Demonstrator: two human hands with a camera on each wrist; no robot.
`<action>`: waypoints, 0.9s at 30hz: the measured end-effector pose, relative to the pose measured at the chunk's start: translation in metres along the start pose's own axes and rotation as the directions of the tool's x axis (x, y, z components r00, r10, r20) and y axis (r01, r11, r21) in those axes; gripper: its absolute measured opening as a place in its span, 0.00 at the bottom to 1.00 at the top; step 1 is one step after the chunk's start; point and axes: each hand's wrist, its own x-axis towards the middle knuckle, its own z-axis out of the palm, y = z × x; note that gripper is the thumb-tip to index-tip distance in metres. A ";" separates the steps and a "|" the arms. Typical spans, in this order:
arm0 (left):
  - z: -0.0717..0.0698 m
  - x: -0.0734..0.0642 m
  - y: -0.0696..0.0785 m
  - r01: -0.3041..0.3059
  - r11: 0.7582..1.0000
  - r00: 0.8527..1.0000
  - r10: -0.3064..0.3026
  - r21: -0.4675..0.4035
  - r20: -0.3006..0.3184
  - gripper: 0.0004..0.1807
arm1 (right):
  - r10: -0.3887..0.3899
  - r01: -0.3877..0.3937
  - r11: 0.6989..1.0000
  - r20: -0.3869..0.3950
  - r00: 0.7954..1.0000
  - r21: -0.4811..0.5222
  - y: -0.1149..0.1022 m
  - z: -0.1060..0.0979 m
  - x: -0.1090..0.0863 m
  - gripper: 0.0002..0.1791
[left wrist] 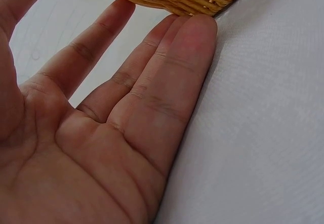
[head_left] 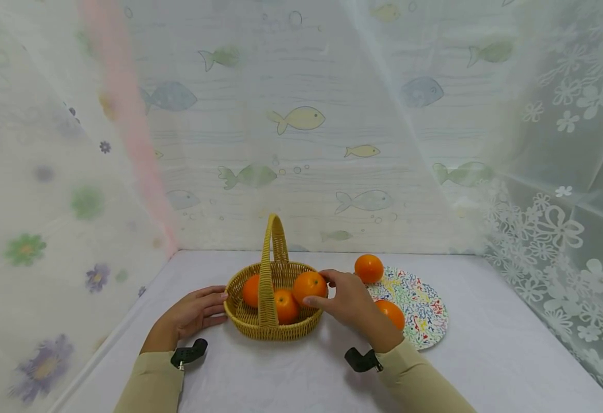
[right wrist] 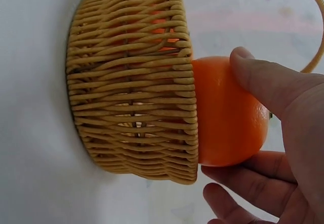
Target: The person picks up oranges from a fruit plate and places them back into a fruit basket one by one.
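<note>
A wicker basket (head_left: 291, 331) with a tall arched handle stands on the table. My right hand (head_left: 350, 299) holds an orange (head_left: 308, 287) between thumb and fingers at the basket's right rim. In the right wrist view that orange (right wrist: 228, 113) sits partly below the rim. Two more oranges lie inside, one orange (head_left: 286, 307) near the handle and one orange (head_left: 251, 291) to the left, partly hidden behind it. Straight fingers of my left hand (head_left: 195, 314) touch the basket's left side; in the left wrist view the fingertips (left wrist: 195, 32) meet the wicker.
To the right lies a round white board (head_left: 425, 310) with colourful squiggles. One orange (head_left: 369, 268) is at its far left edge, another orange (head_left: 390, 314) beside my right forearm. A fish-patterned curtain (head_left: 301, 172) hangs behind the white-covered table (head_left: 260, 378).
</note>
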 end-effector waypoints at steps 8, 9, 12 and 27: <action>0.000 0.000 0.001 -0.003 1.000 1.000 0.003 0.005 0.005 0.41 | 0.012 -0.011 0.999 0.037 0.999 -0.038 -0.005 0.007 -0.002 0.43; 0.000 0.000 0.001 -0.003 1.000 1.000 0.003 0.004 0.006 0.41 | 0.014 -0.012 0.999 0.040 0.999 -0.046 -0.005 0.008 -0.002 0.43; 0.000 0.000 0.000 -0.003 1.000 1.000 0.003 0.005 0.012 0.41 | 0.010 -0.007 0.997 0.041 0.999 -0.075 -0.004 0.012 -0.002 0.43; 0.000 0.000 0.000 -0.003 1.000 1.000 0.003 0.009 0.000 0.42 | -0.021 0.026 0.997 0.059 0.998 -0.078 -0.005 0.016 -0.005 0.43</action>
